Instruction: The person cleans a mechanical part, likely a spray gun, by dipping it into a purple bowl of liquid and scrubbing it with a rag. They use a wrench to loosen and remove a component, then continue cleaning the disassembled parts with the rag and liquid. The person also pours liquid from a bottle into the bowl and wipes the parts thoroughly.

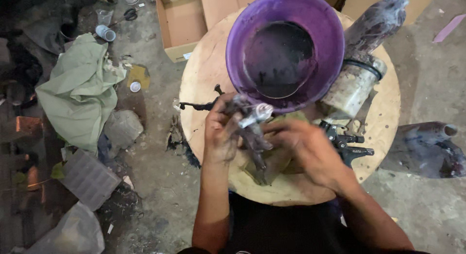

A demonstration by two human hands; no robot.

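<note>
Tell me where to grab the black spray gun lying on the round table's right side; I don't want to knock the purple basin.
Probably by the handle of the black spray gun, coming from the right edge of the round wooden table. It lies flat there, clear of the purple basin and the right hand.

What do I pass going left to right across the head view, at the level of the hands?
Green cloth → left hand → spray gun part it grips → right hand → black spray gun on the round wooden table → stained bag on the floor.
</note>
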